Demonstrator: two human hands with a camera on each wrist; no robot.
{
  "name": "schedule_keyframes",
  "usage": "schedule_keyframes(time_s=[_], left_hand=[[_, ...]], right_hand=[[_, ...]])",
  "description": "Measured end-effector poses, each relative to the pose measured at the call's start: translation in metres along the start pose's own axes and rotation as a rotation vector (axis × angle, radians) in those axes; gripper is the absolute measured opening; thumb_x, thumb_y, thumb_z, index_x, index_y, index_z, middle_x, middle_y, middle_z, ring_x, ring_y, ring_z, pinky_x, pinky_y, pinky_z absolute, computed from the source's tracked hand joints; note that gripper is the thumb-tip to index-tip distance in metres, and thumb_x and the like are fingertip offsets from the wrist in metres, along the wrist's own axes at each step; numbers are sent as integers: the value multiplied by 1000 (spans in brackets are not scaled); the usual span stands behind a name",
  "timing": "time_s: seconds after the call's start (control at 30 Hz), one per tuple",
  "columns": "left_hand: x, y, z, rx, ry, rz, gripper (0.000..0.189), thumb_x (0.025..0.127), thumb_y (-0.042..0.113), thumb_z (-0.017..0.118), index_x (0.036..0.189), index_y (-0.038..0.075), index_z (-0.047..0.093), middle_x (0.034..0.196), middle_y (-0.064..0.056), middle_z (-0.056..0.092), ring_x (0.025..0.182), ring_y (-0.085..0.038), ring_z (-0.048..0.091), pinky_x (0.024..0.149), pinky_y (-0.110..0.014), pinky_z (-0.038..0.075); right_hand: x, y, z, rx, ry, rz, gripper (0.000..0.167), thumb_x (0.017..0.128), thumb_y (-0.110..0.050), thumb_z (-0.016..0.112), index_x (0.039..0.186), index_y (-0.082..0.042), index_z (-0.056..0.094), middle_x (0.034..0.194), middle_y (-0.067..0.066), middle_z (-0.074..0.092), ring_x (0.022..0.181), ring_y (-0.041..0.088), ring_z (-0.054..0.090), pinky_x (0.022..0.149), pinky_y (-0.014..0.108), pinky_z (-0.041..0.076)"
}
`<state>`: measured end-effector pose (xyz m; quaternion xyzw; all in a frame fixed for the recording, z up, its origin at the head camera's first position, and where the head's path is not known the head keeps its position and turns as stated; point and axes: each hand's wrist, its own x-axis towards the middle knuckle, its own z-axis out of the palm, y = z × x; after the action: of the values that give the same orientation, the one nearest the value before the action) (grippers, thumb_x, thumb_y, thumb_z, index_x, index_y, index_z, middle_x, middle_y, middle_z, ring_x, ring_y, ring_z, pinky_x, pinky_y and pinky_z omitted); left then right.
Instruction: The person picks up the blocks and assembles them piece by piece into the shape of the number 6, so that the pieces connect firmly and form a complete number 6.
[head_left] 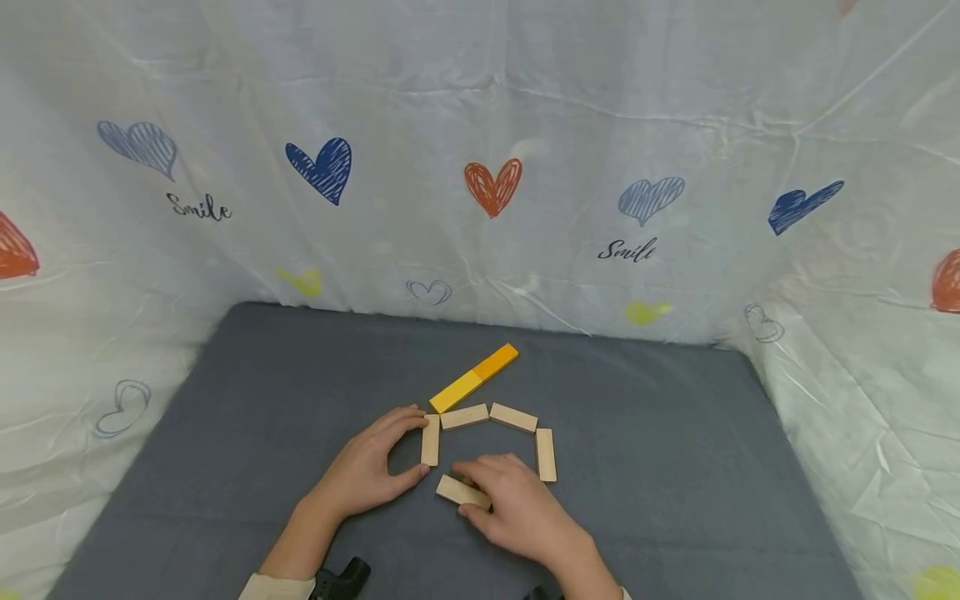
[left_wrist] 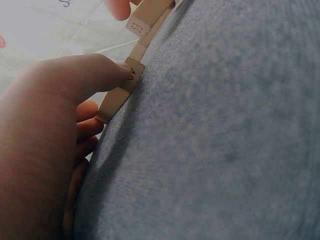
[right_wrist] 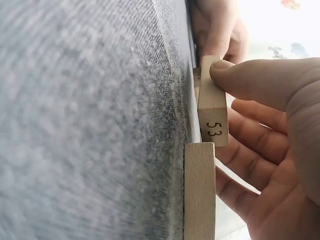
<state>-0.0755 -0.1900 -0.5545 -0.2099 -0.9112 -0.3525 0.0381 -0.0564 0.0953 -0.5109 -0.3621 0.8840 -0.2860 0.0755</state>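
My left hand (head_left: 369, 464) reaches around the left upright piece of a wooden block arch, with its thumb at the near end of that wooden block (head_left: 430, 440) and its fingers at the far end. In the left wrist view the thumb presses on the block's numbered end (left_wrist: 132, 75). Between thumb and fingers, my right hand (head_left: 517, 507) pinches another plain wooden block (head_left: 459, 491), which lies slantwise inside the arch's open near side. The right wrist view shows "53" on the end of this held block (right_wrist: 213, 102).
Two plain blocks form the arch top, a left one (head_left: 464, 417) and a right one (head_left: 513, 417). A further block (head_left: 546, 455) stands as the right side. Behind them, a yellow block (head_left: 456, 392) and an orange block (head_left: 496, 361) lie end to end on the grey cloth (head_left: 660, 433).
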Motion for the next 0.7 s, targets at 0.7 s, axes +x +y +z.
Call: schedule_keyframes(time_s=[0.7], left_hand=[[2, 1, -1, -10, -11, -2, 66, 91, 37, 92, 149, 21, 66, 160, -2, 57, 154, -30, 48, 118, -61, 48]], right_hand=[[9, 2, 1, 5, 2, 56, 61, 97, -26, 87, 152, -16, 64, 114, -13, 73, 98, 1, 66, 95, 39, 58]])
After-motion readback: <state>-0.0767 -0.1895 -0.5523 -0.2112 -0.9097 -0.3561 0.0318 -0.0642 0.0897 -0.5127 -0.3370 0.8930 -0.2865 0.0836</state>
